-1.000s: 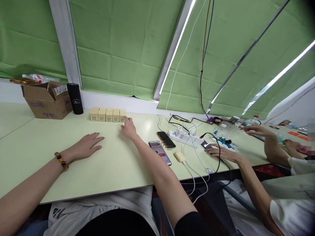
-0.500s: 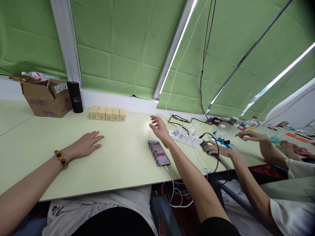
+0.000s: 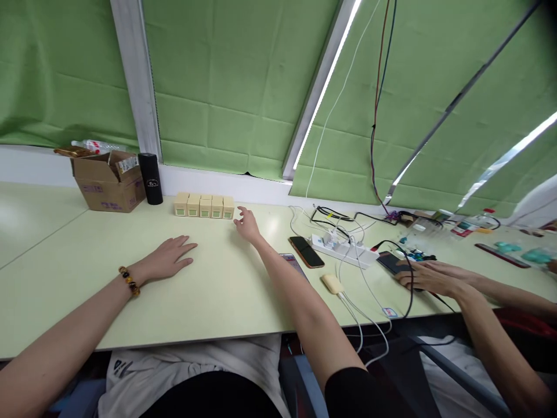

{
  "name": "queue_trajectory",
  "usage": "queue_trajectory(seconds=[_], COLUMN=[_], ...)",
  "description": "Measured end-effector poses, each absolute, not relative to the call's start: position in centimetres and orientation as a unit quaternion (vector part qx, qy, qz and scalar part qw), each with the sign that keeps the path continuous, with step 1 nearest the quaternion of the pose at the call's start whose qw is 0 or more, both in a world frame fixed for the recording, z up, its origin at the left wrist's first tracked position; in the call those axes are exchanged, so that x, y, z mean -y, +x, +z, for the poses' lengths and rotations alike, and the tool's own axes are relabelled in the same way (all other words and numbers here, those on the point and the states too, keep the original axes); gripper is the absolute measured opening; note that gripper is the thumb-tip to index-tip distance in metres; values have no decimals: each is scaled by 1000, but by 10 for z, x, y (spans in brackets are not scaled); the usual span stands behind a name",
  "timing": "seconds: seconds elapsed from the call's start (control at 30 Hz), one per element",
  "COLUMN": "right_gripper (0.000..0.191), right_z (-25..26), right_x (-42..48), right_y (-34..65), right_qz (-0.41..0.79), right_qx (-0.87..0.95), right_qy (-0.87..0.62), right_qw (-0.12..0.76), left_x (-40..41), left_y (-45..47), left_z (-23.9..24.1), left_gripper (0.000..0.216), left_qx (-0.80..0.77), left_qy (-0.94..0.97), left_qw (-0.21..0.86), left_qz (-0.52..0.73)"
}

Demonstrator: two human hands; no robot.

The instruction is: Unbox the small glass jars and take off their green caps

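A row of small boxes stands near the back edge of the table, five side by side, its long axis running left to right. The right hand is the nearer one: just beyond the row's right end, so the boxes lie to its left, with a slight gap between. Its fingers are loosely spread and a little bent, with nothing visible in its grasp. The left hand lies palm down on the tabletop, in front of the row and apart from it, fingers extended, no object visible in it. Left of the row stand a black flask and a cardboard box; to the right lies a dark phone.
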State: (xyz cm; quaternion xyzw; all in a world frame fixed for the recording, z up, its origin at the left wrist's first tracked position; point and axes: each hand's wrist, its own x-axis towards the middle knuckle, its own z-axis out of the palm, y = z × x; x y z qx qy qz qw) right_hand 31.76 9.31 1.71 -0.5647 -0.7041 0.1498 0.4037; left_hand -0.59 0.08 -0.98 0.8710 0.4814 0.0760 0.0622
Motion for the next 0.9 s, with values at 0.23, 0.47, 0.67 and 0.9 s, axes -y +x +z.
queue_trajectory(seconds=[0.23, 0.47, 0.67, 0.9], right_gripper=[94, 65, 44, 29], right_z=[9, 16, 14, 16], right_x=[-122, -131, -125, -116], right_y=[278, 273, 269, 275], right_qz=[120, 115, 74, 86], right_qx=[653, 647, 651, 622], right_qy=[-661, -698, -692, -702], right_qw=[349, 285, 303, 335], left_x=[0, -1, -3, -5], left_y=[-5, -5, -5, -8], left_z=[-10, -12, -12, -14], left_gripper=[74, 74, 72, 74], left_qx=[-482, -478, -479, -477], left_qy=[870, 872, 873, 874], left_qw=[64, 62, 54, 43], left_qz=[78, 83, 75, 79])
